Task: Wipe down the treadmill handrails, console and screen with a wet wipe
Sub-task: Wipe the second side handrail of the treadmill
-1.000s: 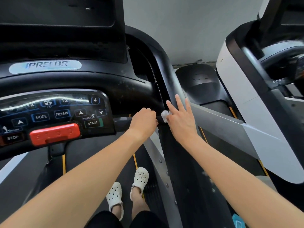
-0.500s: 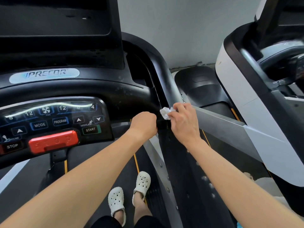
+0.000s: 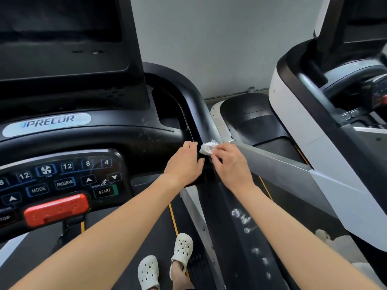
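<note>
Pinching the wet wipe (image 3: 207,147) in your right hand (image 3: 231,164), you are working at the spot where the right handrail (image 3: 247,233) joins the black console (image 3: 134,141), so the handrail step is the one in hand. The fingers of that hand are curling together, clamped on the crumpled wipe, which is bunching up white just past your fingertips and touching the top of the rail at the console's right edge. Your left hand (image 3: 185,164) is resting just beside it, knuckles up, its fingers folding over the inner side of the same joint; whether they are gripping the rail or only bracing on it cannot be told, and no wipe is showing in that hand. Both forearms are reaching forward and converging, wrists nearly level. Judging by the pale smears sitting further down the rail toward you, that stretch is probably waiting for a pass, and the dark screen (image 3: 62,38) and the button panel (image 3: 60,181) are looking untouched. The next move is likely calling for you to flatten the wipe under your palm and draw it along the rail, keeping off the red stop bar (image 3: 55,209).
</note>
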